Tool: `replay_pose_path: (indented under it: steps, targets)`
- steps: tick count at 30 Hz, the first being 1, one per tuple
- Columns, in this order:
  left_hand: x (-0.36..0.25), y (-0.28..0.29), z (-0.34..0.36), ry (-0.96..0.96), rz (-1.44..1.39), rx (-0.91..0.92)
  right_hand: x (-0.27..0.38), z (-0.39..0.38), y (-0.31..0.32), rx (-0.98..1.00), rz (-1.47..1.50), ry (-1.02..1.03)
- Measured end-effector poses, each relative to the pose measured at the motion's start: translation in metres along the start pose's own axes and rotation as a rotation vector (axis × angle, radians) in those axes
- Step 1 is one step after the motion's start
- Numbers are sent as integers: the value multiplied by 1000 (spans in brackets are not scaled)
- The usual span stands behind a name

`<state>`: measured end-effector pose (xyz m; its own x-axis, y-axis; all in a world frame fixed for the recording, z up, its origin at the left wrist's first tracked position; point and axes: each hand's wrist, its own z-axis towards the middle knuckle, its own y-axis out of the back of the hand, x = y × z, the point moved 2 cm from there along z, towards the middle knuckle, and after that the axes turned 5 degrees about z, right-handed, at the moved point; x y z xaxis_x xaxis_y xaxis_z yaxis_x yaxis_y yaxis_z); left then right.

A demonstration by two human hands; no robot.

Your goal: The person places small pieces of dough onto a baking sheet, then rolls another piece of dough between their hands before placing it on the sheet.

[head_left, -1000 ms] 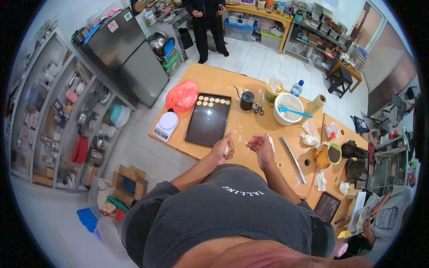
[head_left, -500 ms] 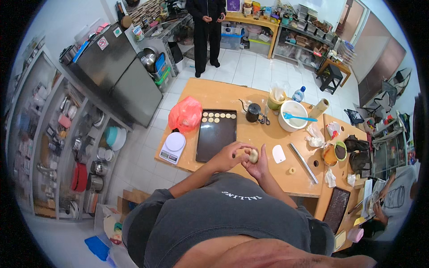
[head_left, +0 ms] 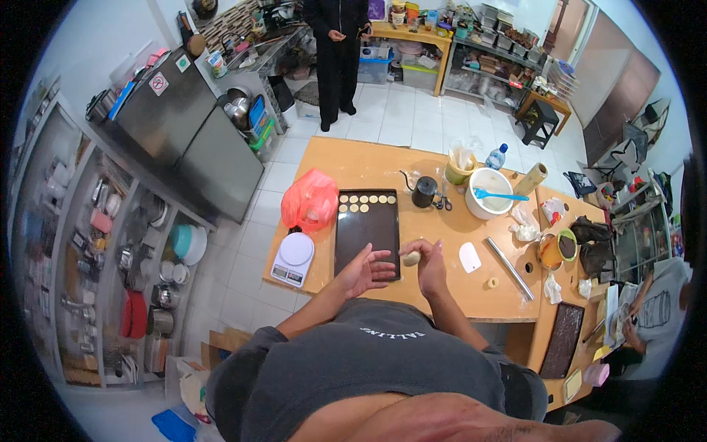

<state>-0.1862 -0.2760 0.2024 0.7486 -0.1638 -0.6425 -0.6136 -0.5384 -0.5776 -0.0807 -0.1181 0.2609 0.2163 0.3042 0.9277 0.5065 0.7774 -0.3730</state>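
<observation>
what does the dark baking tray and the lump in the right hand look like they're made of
The dark rectangular baking tray looks like metal with a matte dark coating, judging by its thin flat form and dull surface. The pale round lump held in the right hand looks like soft dough: matte, beige, like the discs on the tray.

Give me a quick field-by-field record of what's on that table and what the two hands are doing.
Left hand: open, palm up, empty
Right hand: holding a dough ball
Baking tray: dark, with pale dough rounds along its far end
Left of the tray: white kitchen scale, red plastic bag
Far side: black kettle, white bowl with blue spatula
</observation>
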Motion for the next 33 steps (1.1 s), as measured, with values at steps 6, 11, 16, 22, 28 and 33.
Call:
replay_pose_path:
  steps: [6,11,16,22,28,33]
  targets:
    - [-16,-7,7,-29,-191,92,21,20,-16,56,107,171]
    - [-9,18,32,-48,-271,148,-14,19,5,-166,-4,-121]
    - [-18,4,33,-184,-146,-3,-42,11,25,-189,93,-398]
    - [-28,-22,42,-542,630,-316,-82,8,49,-155,505,-643]
    - [-33,-84,23,-888,1109,-196,-46,1,50,-282,718,-740]
    - [-16,-82,53,-802,794,-409,-45,7,101,-105,857,-678]
